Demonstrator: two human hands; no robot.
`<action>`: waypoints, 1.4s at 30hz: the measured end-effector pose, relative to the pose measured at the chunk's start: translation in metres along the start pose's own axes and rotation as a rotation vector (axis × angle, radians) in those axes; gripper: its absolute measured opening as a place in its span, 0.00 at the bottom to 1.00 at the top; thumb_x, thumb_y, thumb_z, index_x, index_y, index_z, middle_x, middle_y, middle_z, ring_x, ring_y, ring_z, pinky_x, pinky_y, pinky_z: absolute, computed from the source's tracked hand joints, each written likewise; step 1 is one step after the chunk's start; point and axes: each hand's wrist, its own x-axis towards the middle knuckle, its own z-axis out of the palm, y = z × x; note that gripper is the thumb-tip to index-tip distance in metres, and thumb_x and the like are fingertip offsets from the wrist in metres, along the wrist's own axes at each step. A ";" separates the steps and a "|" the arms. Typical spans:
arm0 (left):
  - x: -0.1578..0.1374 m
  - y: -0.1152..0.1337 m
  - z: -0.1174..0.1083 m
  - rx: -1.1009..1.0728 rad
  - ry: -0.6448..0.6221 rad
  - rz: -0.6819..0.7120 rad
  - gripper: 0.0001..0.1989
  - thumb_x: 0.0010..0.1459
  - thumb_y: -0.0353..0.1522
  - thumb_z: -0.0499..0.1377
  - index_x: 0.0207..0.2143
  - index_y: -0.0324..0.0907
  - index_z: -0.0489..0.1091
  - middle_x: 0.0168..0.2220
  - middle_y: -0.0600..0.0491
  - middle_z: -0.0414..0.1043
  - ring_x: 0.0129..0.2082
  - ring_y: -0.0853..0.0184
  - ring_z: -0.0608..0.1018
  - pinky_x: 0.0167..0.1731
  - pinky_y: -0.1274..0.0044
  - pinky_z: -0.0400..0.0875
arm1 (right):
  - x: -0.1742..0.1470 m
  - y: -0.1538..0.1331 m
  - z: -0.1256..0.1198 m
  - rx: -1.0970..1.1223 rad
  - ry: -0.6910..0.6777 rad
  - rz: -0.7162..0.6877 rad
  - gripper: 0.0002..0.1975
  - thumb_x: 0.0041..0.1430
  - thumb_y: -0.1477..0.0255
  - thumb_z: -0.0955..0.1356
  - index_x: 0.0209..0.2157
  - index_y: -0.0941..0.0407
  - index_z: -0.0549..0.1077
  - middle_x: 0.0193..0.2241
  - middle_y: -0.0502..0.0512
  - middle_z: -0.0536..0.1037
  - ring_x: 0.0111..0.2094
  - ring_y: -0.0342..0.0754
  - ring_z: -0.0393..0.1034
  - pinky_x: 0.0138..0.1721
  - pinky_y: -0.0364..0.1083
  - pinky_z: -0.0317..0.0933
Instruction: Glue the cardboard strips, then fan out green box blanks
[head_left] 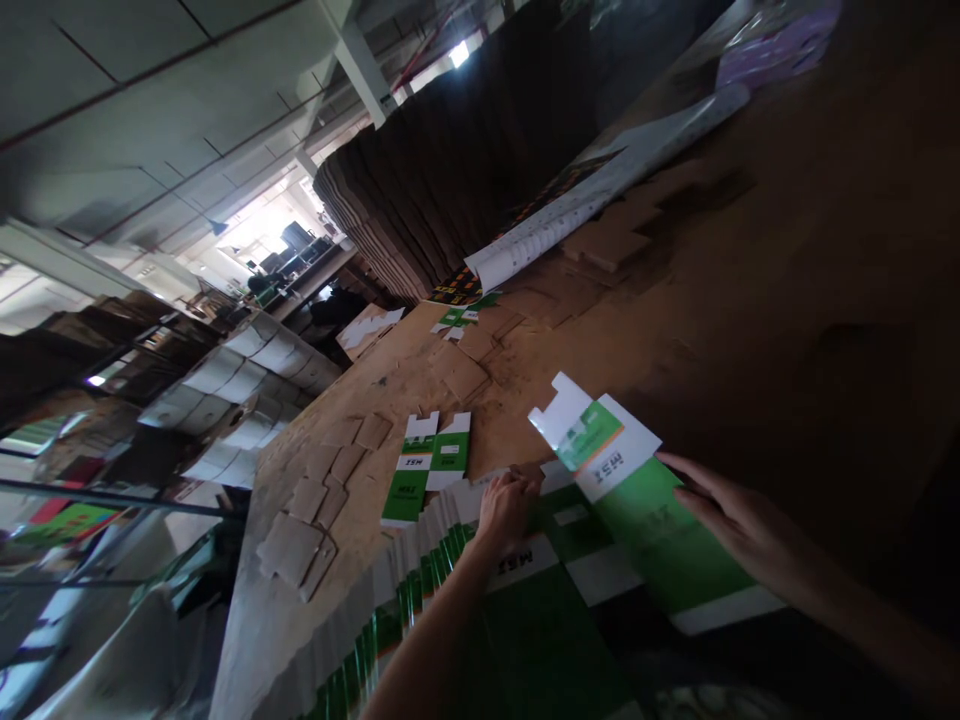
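Note:
My right hand [724, 515] grips a green-and-white flat carton [652, 530] by its right edge, tilted up off the pile. My left hand [506, 505] is closed, its fingers curled at the top edge of other printed cartons; what lies within them is hidden. Below it lies a green carton sheet [547, 620] with dark lettering. A fanned row of cartons [405, 590] runs down to the left of my left forearm. Just beyond the row, another flat green-and-white carton [409, 480] rests on the table.
Brown cardboard pieces [311, 510] lie on the wooden table [525, 370], near its left edge. A long white printed sheet [555, 235] stretches across the back. Behind it stands a tall stack of brown cardboard [435, 190]. White bundles [247, 380] sit beyond the left edge.

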 end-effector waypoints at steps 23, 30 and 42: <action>-0.007 0.004 -0.005 0.182 0.017 0.083 0.14 0.66 0.34 0.48 0.46 0.47 0.72 0.46 0.54 0.77 0.45 0.62 0.74 0.50 0.71 0.64 | -0.037 0.027 0.051 0.133 0.065 0.269 0.19 0.49 0.52 0.63 0.29 0.51 0.77 0.31 0.61 0.83 0.39 0.62 0.78 0.41 0.53 0.70; -0.009 0.003 -0.002 0.192 -0.021 0.112 0.16 0.64 0.38 0.51 0.49 0.47 0.73 0.47 0.52 0.75 0.46 0.60 0.74 0.50 0.69 0.64 | -0.036 0.041 0.091 0.016 -0.252 -0.126 0.25 0.59 0.55 0.62 0.51 0.51 0.76 0.58 0.60 0.70 0.58 0.57 0.65 0.57 0.56 0.61; -0.014 -0.001 0.001 0.190 -0.082 0.099 0.24 0.55 0.42 0.60 0.55 0.49 0.67 0.50 0.52 0.71 0.49 0.57 0.70 0.51 0.66 0.62 | -0.027 0.069 0.059 -0.406 -0.094 -0.302 0.27 0.52 0.73 0.63 0.54 0.43 0.73 0.62 0.58 0.66 0.61 0.65 0.59 0.55 0.68 0.57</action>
